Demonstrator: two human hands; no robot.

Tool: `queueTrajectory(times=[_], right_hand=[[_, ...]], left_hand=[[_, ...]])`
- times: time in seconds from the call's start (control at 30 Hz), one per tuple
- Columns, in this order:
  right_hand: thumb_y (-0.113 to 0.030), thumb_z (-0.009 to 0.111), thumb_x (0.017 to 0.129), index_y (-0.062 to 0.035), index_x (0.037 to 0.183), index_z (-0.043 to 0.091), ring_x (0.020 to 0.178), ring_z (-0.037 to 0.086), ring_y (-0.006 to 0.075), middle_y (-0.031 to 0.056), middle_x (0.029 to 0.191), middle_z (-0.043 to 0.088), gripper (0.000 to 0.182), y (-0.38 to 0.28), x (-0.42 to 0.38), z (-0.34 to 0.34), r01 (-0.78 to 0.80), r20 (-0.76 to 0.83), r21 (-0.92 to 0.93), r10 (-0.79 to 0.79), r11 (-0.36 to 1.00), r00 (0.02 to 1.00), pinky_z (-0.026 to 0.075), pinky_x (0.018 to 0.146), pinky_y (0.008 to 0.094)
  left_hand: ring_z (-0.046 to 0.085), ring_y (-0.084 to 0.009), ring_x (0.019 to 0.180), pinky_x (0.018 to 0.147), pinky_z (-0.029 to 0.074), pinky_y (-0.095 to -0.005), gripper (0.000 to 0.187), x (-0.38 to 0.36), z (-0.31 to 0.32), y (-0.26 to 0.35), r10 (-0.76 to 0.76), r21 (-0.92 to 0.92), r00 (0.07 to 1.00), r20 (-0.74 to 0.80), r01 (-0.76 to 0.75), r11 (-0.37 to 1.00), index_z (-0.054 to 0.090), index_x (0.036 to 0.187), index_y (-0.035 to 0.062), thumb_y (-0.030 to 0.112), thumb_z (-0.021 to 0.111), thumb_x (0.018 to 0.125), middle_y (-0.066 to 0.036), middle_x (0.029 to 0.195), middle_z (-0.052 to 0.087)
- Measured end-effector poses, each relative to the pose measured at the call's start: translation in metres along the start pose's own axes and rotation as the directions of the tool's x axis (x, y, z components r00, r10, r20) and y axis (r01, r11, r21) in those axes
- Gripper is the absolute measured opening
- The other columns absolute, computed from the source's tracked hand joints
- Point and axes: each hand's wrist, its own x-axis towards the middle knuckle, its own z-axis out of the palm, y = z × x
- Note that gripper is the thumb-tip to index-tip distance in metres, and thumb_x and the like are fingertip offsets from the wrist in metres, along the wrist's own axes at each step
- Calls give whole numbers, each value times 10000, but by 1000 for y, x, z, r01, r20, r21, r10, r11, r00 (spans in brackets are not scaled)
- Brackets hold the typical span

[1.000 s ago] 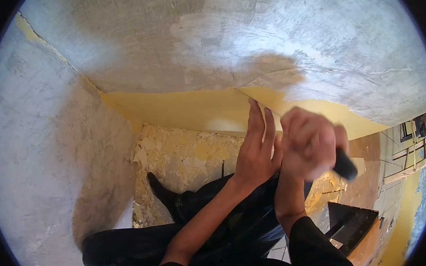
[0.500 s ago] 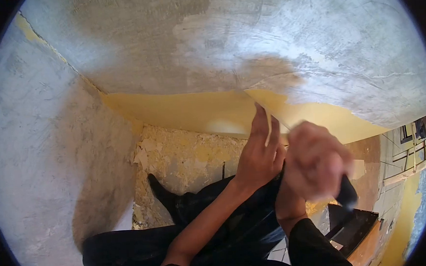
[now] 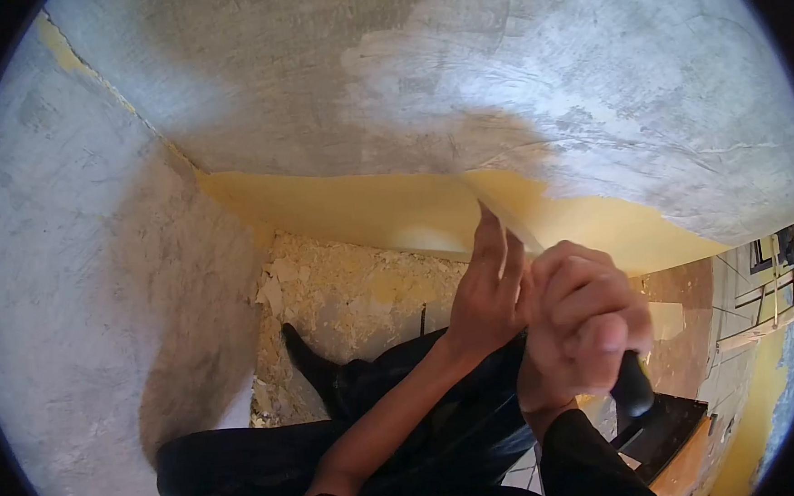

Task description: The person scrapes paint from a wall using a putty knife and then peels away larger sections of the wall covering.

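In my right hand (image 3: 587, 314) is a scraper with a black handle (image 3: 635, 386), the fist wrapped round it and the handle's end sticking out below. Its thin flat blade (image 3: 511, 223) slants up and left to the wall, where the tip meets the yellow paint strip (image 3: 340, 206) just under the bare grey plaster. My left hand (image 3: 490, 288) lies beside the blade, fingers stretched upward and fingertips against or very near it. The left thumb is mostly hidden behind the right hand.
Bare grey wall (image 3: 296, 81) rises in front, meeting a second grey wall (image 3: 64, 296) in a cracked corner at left. Paint flakes (image 3: 326, 280) litter the floor by my black boot (image 3: 309, 367). A black-topped object (image 3: 667, 427) stands at lower right, wooden pieces (image 3: 765, 324) beyond.
My right fist has shifted slightly and now shows sharply instead of blurred, the scraper still in it. The left hand stays beside the blade. The whole view has moved a little.
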Motion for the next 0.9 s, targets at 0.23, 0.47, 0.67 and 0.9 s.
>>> queueTrajectory(times=[0.23, 0.47, 0.67, 0.9], right_hand=[[-131, 484, 941, -87, 686, 369, 458, 422, 178, 44, 544, 415, 283, 3, 1, 5, 51, 21, 69, -52, 996, 998, 414, 482, 337], [-170, 483, 957, -106, 612, 334, 401, 385, 147, 42, 503, 402, 381, -8, 5, 0, -15, 67, 104, 8, 994, 998, 418, 454, 332], [-130, 494, 947, -109, 686, 363, 391, 396, 143, 26, 497, 410, 293, -3, 5, -2, -14, 84, 44, 10, 999, 996, 423, 438, 336], [-145, 516, 945, -59, 783, 421, 500, 484, 181, 82, 601, 487, 207, 4, 0, -4, -16, 158, 17, 13, 1000, 987, 465, 504, 378]], left_hand=[[316, -550, 1325, 1013, 433, -508, 593, 2, -8, -3, 308, 487, 947, 94, -313, 815, 306, 1386, -141, 41, 561, 882, -445, 1426, 233], [269, -552, 1344, 1031, 412, -496, 646, 7, -15, 3, 284, 349, 959, 3, -267, 898, 249, 1430, -119, 85, 570, 907, -436, 1447, 195], [186, -523, 1394, 1091, 343, -486, 687, 3, -10, -27, 391, 471, 919, 50, -367, 802, 178, 1463, -107, 108, 554, 929, -400, 1487, 148], [271, -555, 1343, 1060, 381, -504, 663, -7, -5, -32, -51, 118, 991, 125, 36, 992, 223, 1433, -128, 101, 565, 913, -439, 1445, 190]])
